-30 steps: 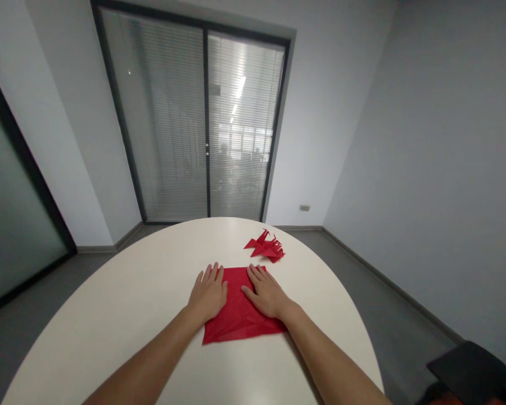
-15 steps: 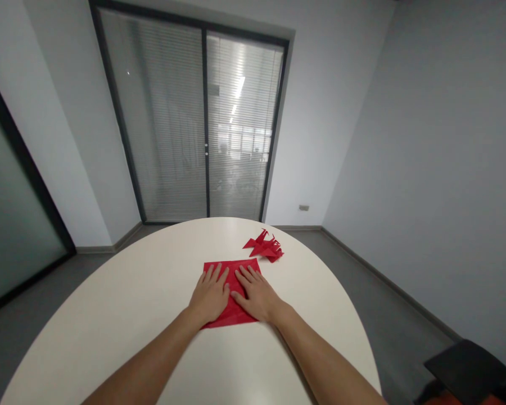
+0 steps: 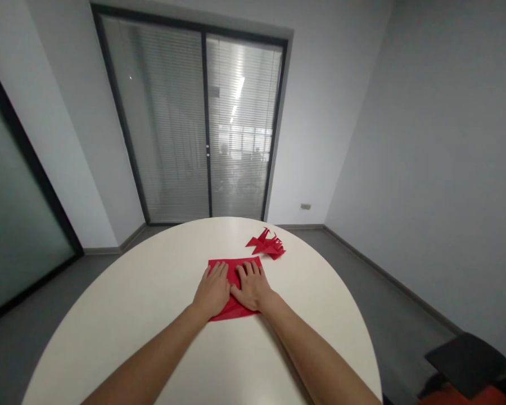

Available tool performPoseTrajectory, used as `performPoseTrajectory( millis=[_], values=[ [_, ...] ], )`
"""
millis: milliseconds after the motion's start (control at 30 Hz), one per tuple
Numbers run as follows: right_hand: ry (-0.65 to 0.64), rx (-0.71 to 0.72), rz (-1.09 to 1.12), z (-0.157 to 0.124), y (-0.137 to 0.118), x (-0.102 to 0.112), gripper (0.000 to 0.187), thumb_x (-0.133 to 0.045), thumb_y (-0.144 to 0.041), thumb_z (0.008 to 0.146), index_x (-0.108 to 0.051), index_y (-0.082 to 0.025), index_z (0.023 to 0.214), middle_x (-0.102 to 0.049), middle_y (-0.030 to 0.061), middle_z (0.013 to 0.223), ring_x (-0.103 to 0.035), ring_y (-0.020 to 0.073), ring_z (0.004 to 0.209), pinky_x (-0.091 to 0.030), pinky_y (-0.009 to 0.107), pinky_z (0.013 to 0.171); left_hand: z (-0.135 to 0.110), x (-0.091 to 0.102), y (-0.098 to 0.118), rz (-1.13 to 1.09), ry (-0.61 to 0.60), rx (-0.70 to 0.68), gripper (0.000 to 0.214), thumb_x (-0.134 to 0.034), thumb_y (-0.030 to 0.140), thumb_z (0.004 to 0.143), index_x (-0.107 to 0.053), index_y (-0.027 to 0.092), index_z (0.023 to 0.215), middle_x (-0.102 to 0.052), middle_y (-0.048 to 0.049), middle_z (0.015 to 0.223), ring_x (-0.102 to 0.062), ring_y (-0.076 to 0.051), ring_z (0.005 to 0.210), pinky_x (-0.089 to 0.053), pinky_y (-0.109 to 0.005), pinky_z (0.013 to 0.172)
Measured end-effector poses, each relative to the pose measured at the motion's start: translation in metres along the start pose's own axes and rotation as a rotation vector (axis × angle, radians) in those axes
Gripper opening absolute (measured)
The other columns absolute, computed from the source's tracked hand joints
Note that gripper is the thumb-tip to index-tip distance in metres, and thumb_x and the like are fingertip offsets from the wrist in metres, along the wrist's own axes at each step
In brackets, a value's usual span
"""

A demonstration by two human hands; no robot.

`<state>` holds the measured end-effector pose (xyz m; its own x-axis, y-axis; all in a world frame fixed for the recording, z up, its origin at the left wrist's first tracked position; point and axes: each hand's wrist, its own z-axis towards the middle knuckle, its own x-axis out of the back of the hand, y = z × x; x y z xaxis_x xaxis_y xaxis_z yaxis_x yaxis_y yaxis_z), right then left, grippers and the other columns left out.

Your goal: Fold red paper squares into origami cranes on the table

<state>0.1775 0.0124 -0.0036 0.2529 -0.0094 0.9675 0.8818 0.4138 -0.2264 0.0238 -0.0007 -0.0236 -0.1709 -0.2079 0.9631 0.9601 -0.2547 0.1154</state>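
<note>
A red sheet of paper (image 3: 231, 265), folded over, lies on the white round table (image 3: 152, 292) in front of me. My left hand (image 3: 213, 291) lies flat on its left half, fingers stretched out and close together. My right hand (image 3: 250, 286) lies flat on its right half, fingers spread, thumb touching the left hand. Both palms press the paper down, and most of the sheet is hidden under them. Neither hand grips anything.
A small pile of folded red paper figures (image 3: 267, 245) sits on the table just beyond the sheet, to the right. Glass doors with blinds (image 3: 202, 124) stand behind the table. A dark chair part (image 3: 468, 360) shows at the lower right.
The red sheet was spread wide under my hands a second ago; now it is folded smaller and lies farther from me. Both hands have slid forward and come together.
</note>
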Motion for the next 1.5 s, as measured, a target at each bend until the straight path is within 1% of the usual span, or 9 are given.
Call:
performPoseTrajectory(
  millis=[100, 300, 400, 567, 800, 967, 1100, 1233, 1500],
  values=[
    [0.009, 0.015, 0.041, -0.004, 0.004, -0.004, 0.067, -0.04, -0.054, 0.096, -0.043, -0.015, 0.15, -0.036, 0.018, 0.157, -0.023, 0.0381, 0.148, -0.016, 0.055, 0.119, -0.006, 0.0, -0.003, -0.003, -0.038, -0.02, 0.052, -0.032, 0.023, 0.098, -0.047, 0.007, 0.145, -0.044, -0.0181, 0.153, -0.039, -0.028, 0.144, -0.03, -0.046, 0.118],
    [-0.055, 0.086, 0.092, -0.012, 0.016, -0.003, 0.074, -0.043, -0.061, 0.094, -0.037, -0.018, 0.154, -0.025, 0.0141, 0.163, -0.014, 0.0362, 0.151, -0.012, 0.051, 0.121, -0.024, 0.005, -0.012, 0.045, -0.101, 0.001, 0.056, -0.032, 0.037, 0.1, -0.042, 0.011, 0.149, -0.037, -0.0172, 0.157, -0.029, -0.032, 0.149, -0.024, -0.054, 0.119],
    [-0.071, 0.08, 0.092, -0.012, 0.015, -0.003, 0.075, -0.042, -0.061, 0.094, -0.034, -0.019, 0.155, -0.022, 0.014, 0.164, -0.011, 0.0366, 0.152, -0.01, 0.052, 0.121, -0.029, 0.013, -0.011, 0.063, -0.087, 0.012, 0.057, -0.033, 0.032, 0.099, -0.04, 0.008, 0.15, -0.037, -0.0181, 0.157, -0.029, -0.031, 0.148, -0.02, -0.052, 0.121],
    [-0.098, 0.103, 0.087, -0.012, 0.017, -0.003, 0.074, -0.039, -0.06, 0.096, -0.03, -0.019, 0.156, -0.02, 0.013, 0.164, -0.01, 0.0361, 0.152, -0.008, 0.053, 0.121, -0.029, 0.018, -0.01, -0.069, -0.17, -0.161, 0.058, -0.029, 0.038, 0.101, -0.033, 0.015, 0.154, -0.029, -0.0108, 0.162, -0.026, -0.024, 0.15, -0.023, -0.044, 0.121],
    [-0.167, 0.089, 0.122, -0.016, 0.026, 0.008, 0.082, -0.033, -0.072, 0.094, -0.025, -0.022, 0.158, -0.015, 0.0109, 0.165, -0.008, 0.0347, 0.153, -0.006, 0.055, 0.121, -0.03, 0.017, -0.016, -0.045, -0.199, -0.09, 0.062, -0.03, 0.052, 0.101, -0.035, 0.019, 0.154, -0.032, -0.013, 0.161, -0.024, -0.032, 0.15, -0.02, -0.054, 0.12],
    [-0.174, 0.085, 0.102, -0.018, 0.025, 0.008, 0.083, -0.031, -0.071, 0.095, -0.024, -0.017, 0.158, -0.014, 0.013, 0.165, -0.006, 0.0352, 0.153, -0.001, 0.057, 0.121, -0.028, 0.022, -0.02, -0.095, -0.14, -0.266, 0.064, -0.034, 0.055, 0.1, -0.036, 0.02, 0.153, -0.032, -0.0113, 0.161, -0.025, -0.03, 0.15, -0.016, -0.053, 0.122],
    [-0.129, 0.167, 0.123, -0.017, 0.025, 0.01, 0.076, -0.039, -0.064, 0.096, -0.034, -0.015, 0.155, -0.026, 0.0143, 0.162, -0.016, 0.0347, 0.151, -0.009, 0.055, 0.122, -0.027, 0.024, -0.021, -0.102, -0.101, -0.304, 0.059, -0.036, 0.053, 0.1, -0.045, 0.02, 0.149, -0.046, -0.0116, 0.153, -0.034, -0.032, 0.146, -0.011, -0.058, 0.122],
    [-0.099, 0.331, 0.19, -0.019, 0.028, 0.017, 0.068, -0.047, -0.056, 0.096, -0.047, -0.013, 0.148, -0.041, 0.0153, 0.156, -0.029, 0.0316, 0.148, -0.022, 0.046, 0.122, -0.025, 0.02, -0.024, -0.129, -0.099, -0.276, 0.056, -0.04, 0.051, 0.1, -0.048, 0.02, 0.146, -0.046, -0.0121, 0.153, -0.039, -0.031, 0.143, -0.021, -0.055, 0.121],
    [-0.244, 0.327, 0.229, -0.023, 0.024, 0.017, 0.093, -0.057, -0.074, 0.082, -0.03, -0.024, 0.156, -0.023, 0.0132, 0.163, -0.016, 0.0369, 0.151, -0.014, 0.057, 0.122, -0.025, 0.028, -0.034, -0.282, -0.123, -0.25, 0.05, -0.053, 0.041, 0.094, -0.055, 0.021, 0.14, -0.051, -0.0109, 0.15, -0.044, -0.03, 0.14, -0.028, -0.051, 0.119]
  ],
)
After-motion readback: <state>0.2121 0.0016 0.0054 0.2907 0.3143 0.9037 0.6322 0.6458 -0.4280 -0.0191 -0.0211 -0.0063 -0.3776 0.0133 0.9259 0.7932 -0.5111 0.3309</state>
